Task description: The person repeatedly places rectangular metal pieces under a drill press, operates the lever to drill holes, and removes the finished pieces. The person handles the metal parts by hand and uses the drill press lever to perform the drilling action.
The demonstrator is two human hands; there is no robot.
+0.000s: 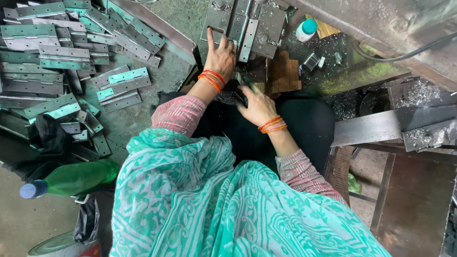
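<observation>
My left hand (220, 56) reaches forward and rests with spread fingers on a grey metal hinge (218, 21) lying on the machine bed (271, 24). My right hand (256, 105) sits lower, over my dark lap, fingers curled toward a small dark part that is mostly hidden; I cannot tell if it grips it. Both wrists carry orange bangles. A teal patterned scarf covers my chest and shoulders.
A large heap of metal hinges (62, 57), some with teal film, lies at the left. A green plastic bottle (71, 181) lies lower left. A small white bottle with a teal cap (306, 29) and wooden blocks (284, 71) stand by the machine. Metal shavings (414, 95) cover the right bench.
</observation>
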